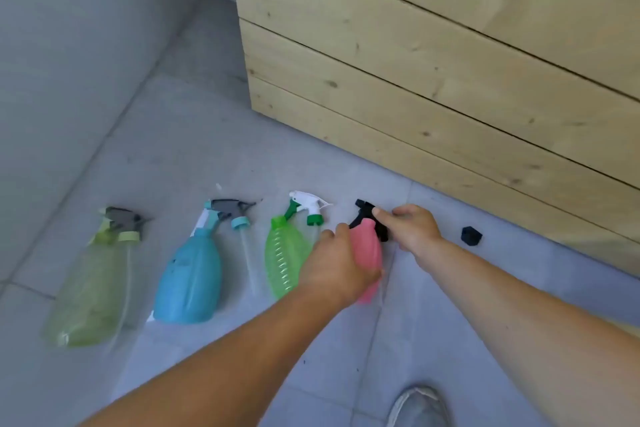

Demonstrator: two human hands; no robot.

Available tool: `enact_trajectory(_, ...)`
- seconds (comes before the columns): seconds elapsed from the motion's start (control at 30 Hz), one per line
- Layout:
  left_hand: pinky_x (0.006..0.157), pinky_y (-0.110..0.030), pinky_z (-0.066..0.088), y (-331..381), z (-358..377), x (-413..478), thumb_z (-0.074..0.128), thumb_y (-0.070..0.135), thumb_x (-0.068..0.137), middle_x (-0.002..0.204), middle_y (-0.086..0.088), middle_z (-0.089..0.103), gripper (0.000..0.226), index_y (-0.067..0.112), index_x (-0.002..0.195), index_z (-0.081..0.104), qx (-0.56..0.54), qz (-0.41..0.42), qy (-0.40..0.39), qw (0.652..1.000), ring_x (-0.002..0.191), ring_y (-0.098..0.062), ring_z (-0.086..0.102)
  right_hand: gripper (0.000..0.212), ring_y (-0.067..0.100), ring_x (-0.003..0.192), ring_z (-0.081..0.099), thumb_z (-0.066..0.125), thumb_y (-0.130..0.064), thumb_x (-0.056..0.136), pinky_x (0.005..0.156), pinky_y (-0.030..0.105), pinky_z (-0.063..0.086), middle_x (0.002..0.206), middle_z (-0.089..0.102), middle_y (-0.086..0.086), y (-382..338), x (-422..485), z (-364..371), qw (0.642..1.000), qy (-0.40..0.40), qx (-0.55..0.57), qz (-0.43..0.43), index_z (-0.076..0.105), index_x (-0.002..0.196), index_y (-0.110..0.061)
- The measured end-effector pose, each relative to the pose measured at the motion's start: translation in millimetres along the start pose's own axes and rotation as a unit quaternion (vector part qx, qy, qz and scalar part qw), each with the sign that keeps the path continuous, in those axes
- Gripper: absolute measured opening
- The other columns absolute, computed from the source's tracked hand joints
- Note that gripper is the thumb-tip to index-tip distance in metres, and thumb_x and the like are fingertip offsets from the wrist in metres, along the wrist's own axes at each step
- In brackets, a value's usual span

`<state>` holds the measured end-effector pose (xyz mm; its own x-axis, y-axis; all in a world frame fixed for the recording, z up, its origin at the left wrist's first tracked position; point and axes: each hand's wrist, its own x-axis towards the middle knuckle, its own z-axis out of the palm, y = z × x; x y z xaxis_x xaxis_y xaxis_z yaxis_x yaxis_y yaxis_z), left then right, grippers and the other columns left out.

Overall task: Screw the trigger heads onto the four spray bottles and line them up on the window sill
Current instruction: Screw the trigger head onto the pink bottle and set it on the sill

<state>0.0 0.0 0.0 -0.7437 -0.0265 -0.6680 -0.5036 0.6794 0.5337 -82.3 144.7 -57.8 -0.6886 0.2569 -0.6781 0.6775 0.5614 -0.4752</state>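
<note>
Several spray bottles lie in a row on the grey tiled floor. From the left: a pale lime bottle with a grey trigger head beside it, a blue bottle with a grey and blue head, a green ribbed bottle with a white and green head, and a pink bottle. My left hand grips the pink bottle's body. My right hand holds the black trigger head at the pink bottle's neck.
A small black cap lies on the floor to the right of my hands. A wooden plank box stands behind. A grey wall rises at the left. A shoe shows at the bottom edge.
</note>
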Motion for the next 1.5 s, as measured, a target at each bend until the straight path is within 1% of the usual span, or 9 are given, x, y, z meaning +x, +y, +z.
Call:
enact_trajectory(0.17,0.087,-0.039,0.053,-3,17,0,0.073,0.046,0.079,0.126,-0.01,0.057,0.065,0.013,0.128,0.045,0.03,-0.048,-0.013,0.998,0.114,-0.033,0.065,0.039,0.029,0.088,0.068,0.084,-0.035,0.076,0.088,0.042,0.058,0.1,0.069,0.012,3,6,-8,0.999,-0.045,0.005,0.029,0.065,0.099,-0.01)
enact_trajectory(0.3,0.092,-0.037,0.052,4,31,1,0.071,0.044,0.078,0.128,-0.011,0.061,0.07,0.01,0.134,0.044,0.061,-0.05,0.0,0.997,0.117,-0.032,0.065,0.026,0.029,0.083,0.061,0.082,-0.024,0.081,0.093,0.047,0.057,0.094,0.064,0.015,0,10,-15,0.998,-0.065,0.02,0.017,0.06,0.081,-0.01)
enact_trajectory(0.37,0.095,-0.037,0.052,8,38,-2,0.069,0.041,0.078,0.13,-0.012,0.06,0.071,0.009,0.136,0.043,0.061,-0.055,0.003,0.997,0.119,-0.033,0.064,0.03,0.026,0.081,0.057,0.082,-0.027,0.08,0.095,0.05,0.056,0.092,0.06,0.013,-1,8,-17,0.996,-0.082,0.013,0.016,0.058,0.087,-0.01)
enact_trajectory(0.5,0.095,-0.035,0.052,11,42,-2,0.068,0.04,0.08,0.131,-0.011,0.059,0.067,0.01,0.135,0.044,0.051,-0.063,0.013,0.997,0.121,-0.031,0.062,0.036,0.026,0.073,0.061,0.085,-0.031,0.076,0.079,0.037,0.055,0.084,0.066,0.012,-3,9,-15,0.996,-0.088,0.004,0.017,0.063,0.094,-0.009)
enact_trajectory(0.6,0.093,-0.036,0.051,8,41,-4,0.073,0.045,0.079,0.132,-0.01,0.059,0.069,0.011,0.133,0.044,0.033,-0.076,0.019,0.996,0.121,-0.031,0.062,0.041,0.027,0.079,0.068,0.087,-0.035,0.072,0.085,0.038,0.056,0.088,0.074,0.014,-8,9,-13,0.996,-0.091,-0.01,0.022,0.067,0.095,-0.007)
enact_trajectory(0.83,0.082,-0.035,0.052,-6,51,-14,0.076,0.052,0.075,0.124,-0.008,0.063,0.069,0.012,0.124,0.049,-0.038,-0.082,0.051,0.995,0.111,-0.029,0.066,0.04,0.023,0.06,0.059,0.089,-0.038,0.068,0.063,0.031,0.051,0.068,0.065,0.01,-7,11,-11,0.995,-0.068,-0.075,-0.002,0.06,0.075,-0.011)
enact_trajectory(1.17,0.094,-0.038,0.049,-19,71,-31,0.077,0.049,0.073,0.12,-0.006,0.054,0.066,0.015,0.12,0.047,-0.123,-0.045,0.085,0.988,0.114,-0.029,0.055,0.029,0.03,0.075,0.065,0.085,-0.012,0.073,0.078,0.043,0.063,0.071,0.061,0.009,-5,3,-3,0.994,-0.064,-0.082,-0.036,0.056,0.071,-0.01)
enact_trajectory(1.37,0.107,-0.038,0.045,-21,73,-47,0.081,0.057,0.055,0.124,0.002,0.045,0.105,0.017,0.142,0.038,-0.211,-0.037,0.083,0.973,0.126,-0.025,0.049,0.026,0.021,0.058,0.055,0.079,-0.009,0.081,0.058,0.033,0.05,0.067,0.057,0.009,-5,-6,-14,0.988,-0.118,-0.066,-0.073,0.055,0.071,-0.01)
enact_trajectory(1.5,0.088,-0.035,0.06,-10,58,-63,0.089,0.047,0.052,0.121,-0.004,0.06,0.092,0.018,0.129,0.049,-0.331,-0.028,0.065,0.941,0.11,-0.023,0.063,0.017,0.015,0.066,0.064,0.076,-0.015,0.085,0.061,0.028,0.053,0.081,0.066,0.009,-25,-36,-42,0.98,-0.156,-0.066,-0.102,0.059,0.088,-0.011)
